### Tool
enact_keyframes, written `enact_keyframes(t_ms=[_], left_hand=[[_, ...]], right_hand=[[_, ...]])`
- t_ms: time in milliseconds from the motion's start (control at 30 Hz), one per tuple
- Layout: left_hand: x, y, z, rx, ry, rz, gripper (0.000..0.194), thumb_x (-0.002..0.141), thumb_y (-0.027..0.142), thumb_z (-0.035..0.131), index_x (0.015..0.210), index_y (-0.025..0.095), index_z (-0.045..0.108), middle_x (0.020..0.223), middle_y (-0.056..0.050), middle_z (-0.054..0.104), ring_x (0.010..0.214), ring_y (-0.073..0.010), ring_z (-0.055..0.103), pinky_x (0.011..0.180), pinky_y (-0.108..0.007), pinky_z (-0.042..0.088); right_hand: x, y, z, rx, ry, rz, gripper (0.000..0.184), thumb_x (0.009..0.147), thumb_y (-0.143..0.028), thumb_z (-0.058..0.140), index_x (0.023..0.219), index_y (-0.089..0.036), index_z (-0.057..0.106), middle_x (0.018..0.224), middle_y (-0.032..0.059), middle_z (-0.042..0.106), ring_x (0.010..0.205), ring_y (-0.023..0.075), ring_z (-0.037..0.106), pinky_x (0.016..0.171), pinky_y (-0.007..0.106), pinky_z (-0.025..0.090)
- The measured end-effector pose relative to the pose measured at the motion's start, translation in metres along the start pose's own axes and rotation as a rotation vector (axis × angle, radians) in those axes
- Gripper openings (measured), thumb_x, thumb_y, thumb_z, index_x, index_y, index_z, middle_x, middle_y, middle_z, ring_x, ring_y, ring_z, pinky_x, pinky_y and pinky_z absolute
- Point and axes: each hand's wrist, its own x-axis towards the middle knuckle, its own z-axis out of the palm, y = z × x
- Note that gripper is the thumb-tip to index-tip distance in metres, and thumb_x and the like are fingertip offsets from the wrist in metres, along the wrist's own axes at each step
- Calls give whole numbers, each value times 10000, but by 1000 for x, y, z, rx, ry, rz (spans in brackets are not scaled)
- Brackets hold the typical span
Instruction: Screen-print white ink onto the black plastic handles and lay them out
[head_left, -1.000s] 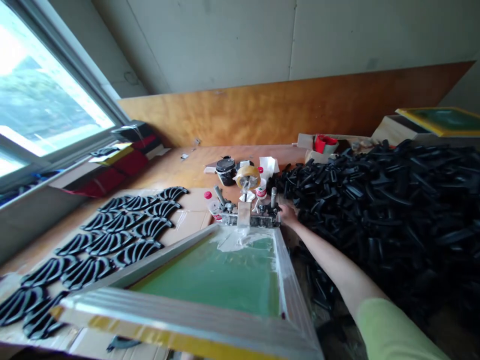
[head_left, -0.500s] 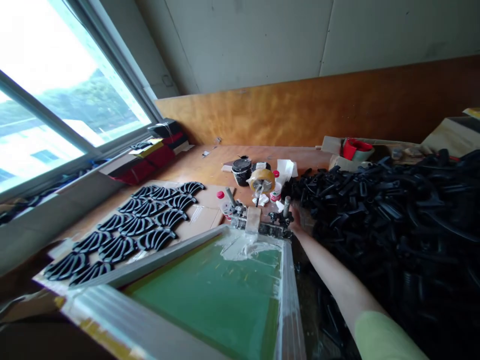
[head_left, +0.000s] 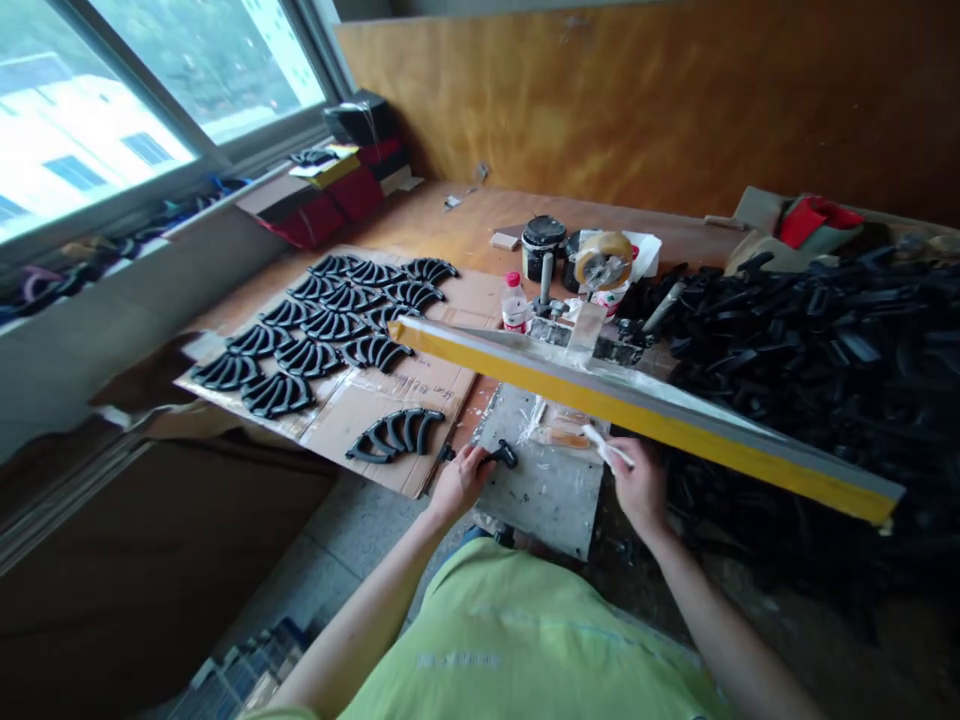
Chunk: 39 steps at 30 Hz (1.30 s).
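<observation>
My left hand [head_left: 459,486] is closed around a small black plastic part [head_left: 501,456], whose curved end sticks out to the right over the grey metal plate [head_left: 544,500]. A thin, crumpled white piece [head_left: 606,446], perhaps cloth or paper, is pinched in my right hand [head_left: 640,486] beside the plate's right edge. Above both hands the screen-printing frame [head_left: 637,405] is tilted up, its yellow front edge facing me. Clamps [head_left: 551,330] hold its far side. Under it, a tan fixture [head_left: 562,432] with clear tape sits on the plate.
On the left, cardboard [head_left: 330,425] bears rows of fan-shaped black parts [head_left: 330,318], with a nearer group [head_left: 397,436] apart. A large heap of black parts [head_left: 810,370] lies right. Behind the frame stand a red-capped bottle [head_left: 514,303], a black tub [head_left: 543,248] and a tape roll [head_left: 604,262].
The frame's near side has risen, hiding its green mesh and uncovering the plate. My view has tilted down. My right hand has come back from the clamps, and both hands now show, each holding something.
</observation>
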Motion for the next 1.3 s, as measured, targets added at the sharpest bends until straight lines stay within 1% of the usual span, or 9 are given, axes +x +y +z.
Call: enact_keyframes(t_ms=[133, 267, 467, 733, 867, 967, 1033, 1200, 1300], left_hand=[[-1, -4, 1, 18, 9, 29, 253, 932, 383, 429, 980, 200, 598, 945, -65, 586, 834, -175, 615, 770, -284, 481], [-1, -6, 3, 39, -3, 44, 229, 936, 347, 426, 998, 191, 581, 936, -65, 581, 841, -179, 612, 758, -278, 473], [-2, -3, 1, 40, -13, 38, 221, 940, 339, 416, 990, 188, 570, 952, -74, 582, 826, -181, 613, 741, -276, 462], [-2, -1, -1, 46, -37, 31, 184, 933, 322, 436, 974, 191, 559, 971, -76, 591, 870, -185, 613, 768, -275, 456], [-2, -2, 1, 82, -29, 24, 208, 939, 353, 417, 951, 193, 550, 947, -76, 586, 831, -183, 610, 735, -277, 454], [-2, -3, 1, 89, -23, 42, 212, 940, 363, 413, 934, 194, 540, 936, -70, 578, 831, -183, 611, 727, -275, 455], [-2, -4, 2, 82, -13, 59, 213, 941, 370, 411, 935, 197, 536, 943, -68, 576, 834, -183, 613, 727, -277, 460], [0, -9, 5, 75, -7, 61, 212, 938, 376, 417, 958, 204, 539, 950, -64, 579, 848, -187, 621, 730, -286, 479], [3, -10, 5, 74, -10, 62, 207, 937, 372, 422, 978, 210, 543, 969, -66, 592, 883, -190, 626, 745, -285, 485]], right_hand=[[-7, -73, 74, 70, -185, -372, 439, 910, -142, 380, 1270, -269, 596, 1243, 33, 640, 1157, 204, 592, 1042, 400, 453], [-3, -94, 113, -17, -324, -510, 503, 870, -59, 394, 1320, -209, 561, 1311, 64, 590, 1245, 202, 525, 1090, 404, 413], [-26, -77, 102, -53, -392, -566, 508, 872, -50, 373, 1317, -204, 561, 1344, 56, 564, 1286, 201, 483, 1110, 413, 390], [-13, -88, 105, -56, -410, -541, 486, 875, -52, 375, 1292, -188, 584, 1314, 73, 588, 1254, 196, 516, 1097, 396, 405], [-22, -84, 91, -40, -464, -537, 443, 875, -70, 385, 1228, -171, 632, 1288, 76, 609, 1239, 201, 531, 1095, 386, 400], [-32, -77, 70, 46, -539, -460, 413, 893, -106, 378, 1185, -192, 657, 1224, 66, 653, 1169, 196, 585, 1038, 370, 448], [-34, -70, 54, 138, -546, -318, 386, 902, -151, 387, 1153, -221, 672, 1154, 48, 689, 1082, 192, 633, 968, 354, 489], [-14, -39, 10, 482, -302, 208, 315, 832, -310, 515, 1063, -197, 697, 1084, 59, 710, 974, 229, 653, 838, 351, 515], [-1, -26, 1, 693, -208, 410, 382, 754, -387, 607, 1066, -182, 692, 1116, 82, 694, 964, 250, 644, 802, 362, 514]])
